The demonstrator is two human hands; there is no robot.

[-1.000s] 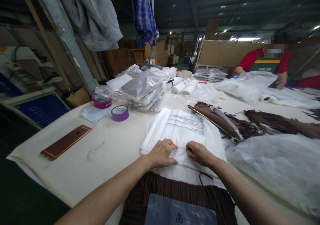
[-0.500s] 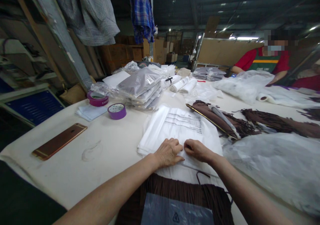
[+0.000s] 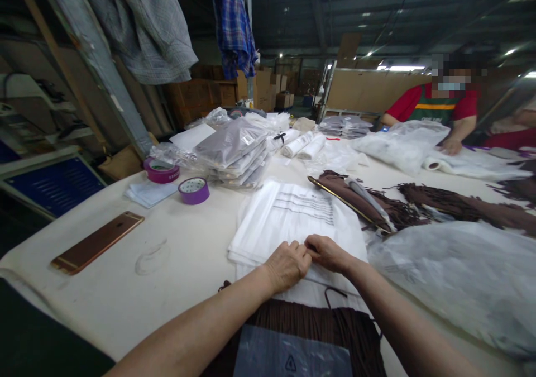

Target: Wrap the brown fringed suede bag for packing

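A stack of white, see-through plastic bags (image 3: 293, 212) with printed lines of text lies flat before me. My left hand (image 3: 291, 266) is closed at the near part of the stack, its fingers curled on the top bag. My right hand (image 3: 327, 253) is also closed there, thumb and forefinger pinched on the bag, fingertips meeting those of the left. The exact fold between the fingers is hidden. Nearer to me lies a dark brown fringed piece (image 3: 310, 316) with a greyish clear plastic bag (image 3: 293, 354) on it, marked with a recycling triangle.
A phone (image 3: 98, 243), a purple tape roll (image 3: 194, 190) and a magenta tape roll (image 3: 161, 170) lie at left. Packed grey goods (image 3: 234, 145) are piled behind. To the right are brown fringed pieces (image 3: 460, 201) and a large clear plastic sheet (image 3: 456, 276). A co-worker (image 3: 439, 109) stands across the table.
My left hand has shifted right and its thumb has tucked in, so my fingertips now meet. The co-worker's hand has come into sight on the plastic. The view has shifted slightly.
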